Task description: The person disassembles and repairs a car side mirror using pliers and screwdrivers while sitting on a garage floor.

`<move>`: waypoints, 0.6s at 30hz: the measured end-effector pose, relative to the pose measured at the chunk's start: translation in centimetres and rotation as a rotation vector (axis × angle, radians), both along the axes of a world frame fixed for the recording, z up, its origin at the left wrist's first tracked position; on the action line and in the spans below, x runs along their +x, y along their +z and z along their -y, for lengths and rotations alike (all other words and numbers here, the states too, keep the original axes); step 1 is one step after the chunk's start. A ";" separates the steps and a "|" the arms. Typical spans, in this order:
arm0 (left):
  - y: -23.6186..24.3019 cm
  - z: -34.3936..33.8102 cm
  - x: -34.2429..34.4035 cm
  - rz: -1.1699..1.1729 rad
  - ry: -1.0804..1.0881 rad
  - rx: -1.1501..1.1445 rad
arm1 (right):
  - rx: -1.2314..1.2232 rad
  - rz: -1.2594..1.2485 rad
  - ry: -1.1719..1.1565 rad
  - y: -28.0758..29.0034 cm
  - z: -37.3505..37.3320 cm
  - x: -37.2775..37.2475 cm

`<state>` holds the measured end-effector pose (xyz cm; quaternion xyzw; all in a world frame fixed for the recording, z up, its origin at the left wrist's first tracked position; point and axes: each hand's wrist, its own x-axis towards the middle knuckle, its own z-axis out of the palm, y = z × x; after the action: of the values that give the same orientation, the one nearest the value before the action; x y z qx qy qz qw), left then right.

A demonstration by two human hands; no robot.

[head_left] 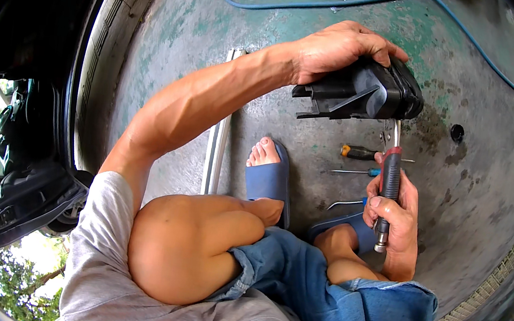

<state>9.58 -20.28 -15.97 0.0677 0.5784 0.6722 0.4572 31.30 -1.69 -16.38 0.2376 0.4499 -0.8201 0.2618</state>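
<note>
The step in hand appears to be tool work on a black plastic housing [358, 91], which is held up off the floor [480, 201] ahead of the person; the left hand [341, 50] is closed over its far upper side, fingers curled round the edge; the right hand [400, 218] is wrapped firmly about the handle of a red-and-black screwdriver [390, 180], thumb laid across it, with no gap in the grip; the shaft points away from the person and meets the near edge of the housing towards its right end; the tip is hidden, so whether it is seated cannot be told; the next move, in this judgement, calls for a steady left hold and controlled pressure along the shaft, slippage being the chief risk; a yellow-and-black screwdriver [357, 152] lies on the floor below; as to brands, labels or writing, none can be read on the housing or the tools.
</note>
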 end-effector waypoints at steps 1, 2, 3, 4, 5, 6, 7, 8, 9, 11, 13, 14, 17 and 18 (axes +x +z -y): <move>0.0 0.1 0.0 0.020 0.008 0.016 | -0.015 0.000 -0.012 0.1 -0.1 0.0; -0.2 0.1 -0.1 0.021 0.004 0.013 | -0.031 0.000 -0.023 0.1 -0.1 0.0; -0.3 0.0 -0.2 0.021 0.000 0.010 | -0.028 0.001 -0.029 0.2 -0.3 0.0; -0.5 -0.1 -0.2 0.022 -0.004 0.007 | -0.061 0.006 -0.033 0.2 -0.4 0.1; -0.7 -0.1 -0.3 0.023 -0.010 0.008 | -0.093 0.010 -0.037 0.2 -0.5 0.1; -0.7 0.1 -0.3 0.039 -0.013 0.002 | -0.097 0.010 -0.042 0.0 -0.6 0.2; -0.6 0.2 -0.3 0.055 -0.015 -0.004 | -0.135 0.011 -0.051 -0.1 -0.6 0.3; -0.7 0.2 -0.3 0.055 -0.021 -0.009 | -0.173 0.012 -0.061 -0.2 -0.5 0.4; -0.8 0.3 -0.2 0.074 -0.013 -0.021 | -0.177 0.013 -0.065 -0.2 -0.5 0.5; -1.0 0.5 -0.1 0.093 -0.009 -0.039 | -0.232 -0.015 -0.093 -0.2 -0.4 0.3; -1.6 0.4 -0.1 0.162 0.003 -0.066 | -0.254 -0.021 -0.106 -0.2 -0.8 0.3; -2.0 0.4 -0.1 0.165 -0.002 -0.065 | -0.319 -0.007 -0.131 -0.4 -1.0 0.2; -2.8 0.6 -0.1 0.239 0.010 -0.041 | -0.383 0.000 -0.146 -0.9 -1.3 0.1; -2.9 0.8 0.0 0.243 0.015 -0.039 | -0.365 -0.013 -0.133 -1.1 -1.2 0.2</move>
<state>9.60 -21.07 -18.85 -0.0275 0.5322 0.6674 0.5201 31.45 -0.47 -17.46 0.2103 0.2785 -0.9051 0.2429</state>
